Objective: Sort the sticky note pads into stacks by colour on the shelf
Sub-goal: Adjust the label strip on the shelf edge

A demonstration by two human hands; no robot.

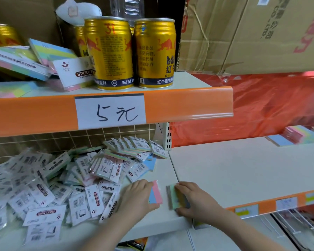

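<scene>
Landmark: price tag "5元" (110, 111), white paper on orange lip of upper shelf (188, 104). All places given rel. to it.
Left hand (138, 197): below tag, slightly right. Lies over a pink/blue pad (157, 192) on the lower shelf (163, 220); thumb at pad's near edge, fingers curled over its top, gripping it.
Right hand (194, 201): below tag, further right, near the seam between shelf boards. Fingers curled over a green/yellow pad (174, 196), thumb under its near edge, pinching it.
The 2 pads: side by side, narrow strip of bare shelf between, not touching.
Unsorted heap (62, 180): below-left of tag, wrapped sticky note pads w/ white "STICKY NOTE" labels, jumbled, overlapping, some blurred. Left hand's wrist side just beside heap edge.
Loose blue pad (150, 164): below tag, at heap's right edge, partly under other pads.
Right shelf board (243, 171): right of tag & lower; a few pastel pads (297, 135) at its far right end.
Gold cans (130, 51): directly above tag, 2 upright in front, touching, more behind.
Bigger pads (43, 58): above-left of tag, piled tilted beside cans.
Cardboard boxes (252, 33): above-right of tag; red plastic sheet (261, 105) below them.
</scene>
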